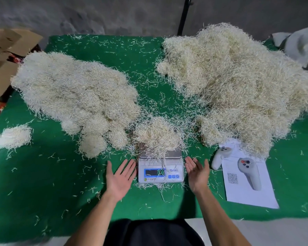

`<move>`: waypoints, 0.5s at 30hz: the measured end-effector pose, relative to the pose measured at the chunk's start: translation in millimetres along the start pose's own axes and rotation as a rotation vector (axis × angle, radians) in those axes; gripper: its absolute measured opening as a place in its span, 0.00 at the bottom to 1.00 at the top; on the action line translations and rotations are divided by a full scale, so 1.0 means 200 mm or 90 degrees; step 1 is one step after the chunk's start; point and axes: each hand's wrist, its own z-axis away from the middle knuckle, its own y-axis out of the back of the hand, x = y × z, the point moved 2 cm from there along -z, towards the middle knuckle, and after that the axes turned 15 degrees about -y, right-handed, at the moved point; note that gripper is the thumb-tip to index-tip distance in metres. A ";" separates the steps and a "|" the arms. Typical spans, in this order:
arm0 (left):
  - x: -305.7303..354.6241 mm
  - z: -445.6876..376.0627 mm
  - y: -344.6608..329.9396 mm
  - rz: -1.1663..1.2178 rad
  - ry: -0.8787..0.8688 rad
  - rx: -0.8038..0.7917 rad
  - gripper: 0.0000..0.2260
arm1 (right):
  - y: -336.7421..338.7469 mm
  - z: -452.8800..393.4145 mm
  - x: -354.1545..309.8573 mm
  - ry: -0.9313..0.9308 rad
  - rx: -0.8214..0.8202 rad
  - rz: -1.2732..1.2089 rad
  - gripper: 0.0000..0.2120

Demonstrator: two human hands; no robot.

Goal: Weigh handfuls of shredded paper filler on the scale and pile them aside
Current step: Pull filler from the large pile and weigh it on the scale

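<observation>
— On the scale (160, 167) a handful (157, 135) is sitting; your left hand (120, 178) and right hand (196, 174) are hovering beside it, released.

— Strands are covering the display?

— Yes; you're better clearing them before reading.

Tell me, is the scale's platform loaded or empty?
Loaded: a handful of shredded paper sits heaped on the scale, strands trailing over its display. Both hands are off it.

Green-covered table (43, 183) carries filler heaps (75, 96), scale (160, 167), printed sheet (247, 181), controller (220, 157)
</observation>
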 end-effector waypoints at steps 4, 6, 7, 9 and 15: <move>0.00 -0.01 0.00 -0.004 -0.001 -0.006 0.40 | 0.00 0.00 0.01 0.005 -0.001 0.013 0.30; 0.00 -0.01 0.00 -0.011 -0.004 -0.006 0.39 | -0.01 0.00 0.01 0.010 0.004 0.028 0.30; 0.00 -0.01 -0.01 -0.014 -0.005 -0.007 0.39 | -0.01 0.00 0.01 0.012 0.009 0.040 0.30; 0.00 -0.02 -0.01 -0.026 -0.004 -0.017 0.39 | -0.01 -0.01 0.01 0.018 0.016 0.068 0.30; 0.06 -0.02 -0.17 -0.178 -0.015 -0.079 0.38 | -0.09 0.01 -0.05 0.044 0.037 0.294 0.32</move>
